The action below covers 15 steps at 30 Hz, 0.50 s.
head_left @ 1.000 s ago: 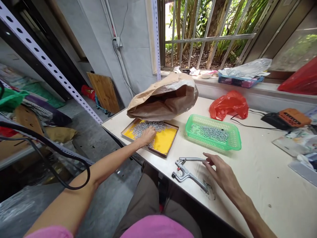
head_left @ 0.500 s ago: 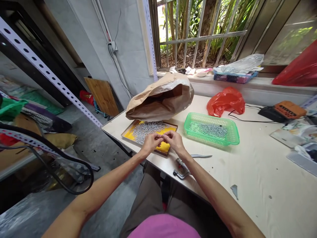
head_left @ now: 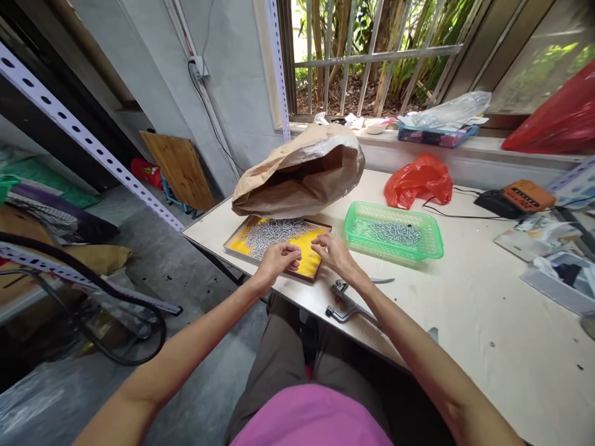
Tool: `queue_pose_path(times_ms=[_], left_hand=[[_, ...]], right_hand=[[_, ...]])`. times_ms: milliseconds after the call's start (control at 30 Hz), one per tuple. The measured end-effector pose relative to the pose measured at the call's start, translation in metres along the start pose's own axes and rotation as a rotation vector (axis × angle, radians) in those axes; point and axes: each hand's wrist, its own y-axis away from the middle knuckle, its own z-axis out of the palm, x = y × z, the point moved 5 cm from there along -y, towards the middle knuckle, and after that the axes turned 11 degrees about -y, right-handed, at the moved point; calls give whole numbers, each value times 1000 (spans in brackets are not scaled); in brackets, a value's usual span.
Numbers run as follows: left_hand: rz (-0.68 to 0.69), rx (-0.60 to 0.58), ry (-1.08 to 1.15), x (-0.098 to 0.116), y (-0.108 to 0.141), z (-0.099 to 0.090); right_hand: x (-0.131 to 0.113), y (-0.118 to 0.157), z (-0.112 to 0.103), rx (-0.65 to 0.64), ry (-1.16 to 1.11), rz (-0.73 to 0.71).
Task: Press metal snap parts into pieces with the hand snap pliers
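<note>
My left hand point(head_left: 279, 261) is over the near edge of a shallow brown tray point(head_left: 224, 249) with a yellow bottom. Its fingers are curled together in a pinch; what they hold, if anything, is too small to make out. My right hand point(head_left: 335, 254) is over the tray's right edge, thumb and fingers slightly apart, with nothing visible between them. Many small silvery metal pieces point(head_left: 274, 234), like screws or pins, are heaped in the tray's far part. More such pieces lie in a green plastic basket point(head_left: 430, 249) to the right.
A big open brown paper sack point(head_left: 297, 201) lies behind the tray, its mouth toward me. A metal clamp-like tool point(head_left: 343, 314) is beside my right forearm. Farther off are a red plastic bag point(head_left: 418, 179), an orange-and-black charger point(head_left: 520, 199) with its cable, and a grey bin point(head_left: 560, 291).
My hands were together, fingertips touching, above the tray. Now they are apart, the right one drawn off to the right with its fingers loosened. The view has shifted slightly.
</note>
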Motion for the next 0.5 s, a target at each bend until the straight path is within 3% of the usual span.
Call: queue_pose_path(times_ms=[133,300,400,500], left_hand=[[-123,-215,-50,-16,26,38],[-256,-298,-253,-39,35,75],[-299,-338,-341,-44,34,87],[-360,-386,-401,-46,34,94]], right_hand=[[-3,68,-32,-106,250,-35],[15,155,-52,-210,489,172],[25,177,-54,-234,557,288],[25,179,-54,-253,602,323]])
